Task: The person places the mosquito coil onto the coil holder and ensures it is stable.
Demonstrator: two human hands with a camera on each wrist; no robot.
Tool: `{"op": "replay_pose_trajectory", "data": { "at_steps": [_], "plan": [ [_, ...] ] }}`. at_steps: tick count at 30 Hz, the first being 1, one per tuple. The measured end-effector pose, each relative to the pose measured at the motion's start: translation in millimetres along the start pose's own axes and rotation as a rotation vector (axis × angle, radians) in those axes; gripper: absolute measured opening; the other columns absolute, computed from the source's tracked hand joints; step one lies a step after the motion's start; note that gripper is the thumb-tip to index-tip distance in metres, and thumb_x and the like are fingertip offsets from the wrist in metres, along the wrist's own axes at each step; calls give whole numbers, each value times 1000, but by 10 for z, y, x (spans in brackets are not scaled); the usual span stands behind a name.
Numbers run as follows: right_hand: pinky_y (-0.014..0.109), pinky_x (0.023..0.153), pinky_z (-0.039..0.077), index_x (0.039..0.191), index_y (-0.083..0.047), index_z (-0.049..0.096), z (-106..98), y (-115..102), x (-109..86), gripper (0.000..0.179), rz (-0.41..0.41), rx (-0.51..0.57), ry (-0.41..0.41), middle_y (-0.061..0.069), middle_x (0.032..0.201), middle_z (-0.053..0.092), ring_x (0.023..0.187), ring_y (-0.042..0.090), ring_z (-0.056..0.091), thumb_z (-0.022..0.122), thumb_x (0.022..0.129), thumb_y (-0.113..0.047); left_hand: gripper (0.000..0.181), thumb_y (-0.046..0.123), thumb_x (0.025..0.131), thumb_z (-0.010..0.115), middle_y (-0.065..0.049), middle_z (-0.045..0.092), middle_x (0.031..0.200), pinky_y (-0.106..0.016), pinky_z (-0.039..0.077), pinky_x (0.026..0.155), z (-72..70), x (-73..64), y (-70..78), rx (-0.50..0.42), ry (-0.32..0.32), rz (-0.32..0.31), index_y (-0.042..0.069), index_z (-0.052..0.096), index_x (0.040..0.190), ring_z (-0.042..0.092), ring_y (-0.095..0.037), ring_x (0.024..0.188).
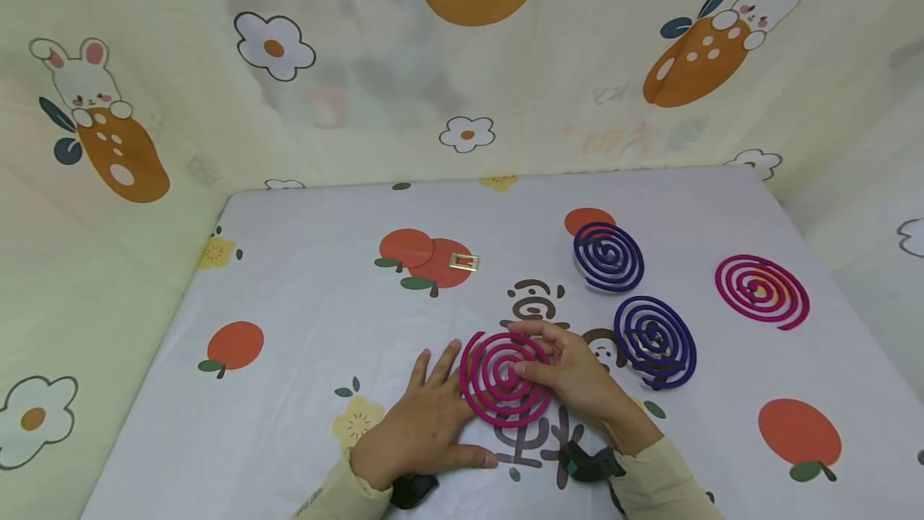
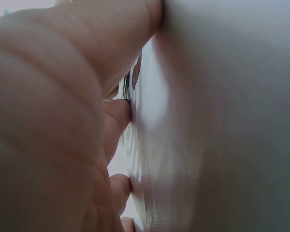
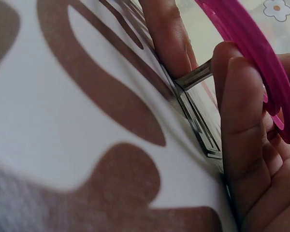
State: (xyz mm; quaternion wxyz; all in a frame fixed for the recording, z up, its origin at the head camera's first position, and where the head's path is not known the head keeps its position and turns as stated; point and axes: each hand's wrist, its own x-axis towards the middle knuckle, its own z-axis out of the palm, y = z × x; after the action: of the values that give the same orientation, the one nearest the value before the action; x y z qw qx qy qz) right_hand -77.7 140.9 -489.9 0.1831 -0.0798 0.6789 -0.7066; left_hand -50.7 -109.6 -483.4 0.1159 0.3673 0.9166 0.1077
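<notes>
My right hand (image 1: 585,379) pinches a pink mosquito coil (image 1: 508,422), its thumb on the coil's centre and its fingers behind. In the right wrist view the coil (image 3: 261,50) stands tilted above a flat metal coil stand (image 3: 200,125) with a raised tab. The stand lies on the tablecloth beside the fingers, and the coil covers that spot in the head view. My left hand (image 1: 426,432) rests palm down with fingers spread, its nearest fingers partly hidden behind the coil's left edge. The left wrist view shows that palm and its fingertips (image 2: 120,186) against the cloth.
Two navy mosquito coils, one farther back (image 1: 609,251) and one nearer (image 1: 655,335), lie right of my hands. Another pink coil (image 1: 758,289) lies at the far right. A small metal stand (image 1: 464,262) sits on a printed fruit. A printed cloth wall (image 1: 361,135) rises behind the table.
</notes>
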Motion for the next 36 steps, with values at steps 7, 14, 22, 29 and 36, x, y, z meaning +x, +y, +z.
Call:
{"op": "replay_pose_trajectory", "data": {
  "at_steps": [7,14,22,29,36],
  "plan": [
    [30,91,59,147,9,47,-3,-2,1,59,-1,15,-7,32,139,60,111,16,72,71,94,3,90,74,84,70,-4,28,172,-71,19,119,-11,1,-10,-2,16,8,37,40,161,13,-42,159],
    [28,90,59,147,8,48,-18,-6,-11,59,25,-32,-10,29,140,61,111,16,72,73,94,0,92,74,83,70,-3,27,172,-71,18,120,12,-4,-2,-10,5,1,38,39,161,12,-41,159],
    [29,87,60,146,7,49,-53,-10,-16,58,8,-62,-42,29,132,65,107,17,73,73,95,-3,93,76,83,69,-1,24,173,-71,15,121,25,6,-8,-15,-14,-15,39,36,162,9,-40,160],
    [29,85,61,146,10,48,-81,-4,-14,59,-10,-62,-55,29,126,69,103,17,74,73,95,-2,91,77,83,68,-1,22,174,-72,15,120,27,11,-18,-20,-8,-9,41,38,161,8,-40,160],
    [30,85,61,146,11,47,-102,-4,-11,59,-15,-72,-65,29,120,71,101,18,76,73,95,-3,90,77,83,68,-1,21,174,-72,15,120,24,15,-21,-7,-4,-5,41,39,161,8,-41,160]
  ]
}}
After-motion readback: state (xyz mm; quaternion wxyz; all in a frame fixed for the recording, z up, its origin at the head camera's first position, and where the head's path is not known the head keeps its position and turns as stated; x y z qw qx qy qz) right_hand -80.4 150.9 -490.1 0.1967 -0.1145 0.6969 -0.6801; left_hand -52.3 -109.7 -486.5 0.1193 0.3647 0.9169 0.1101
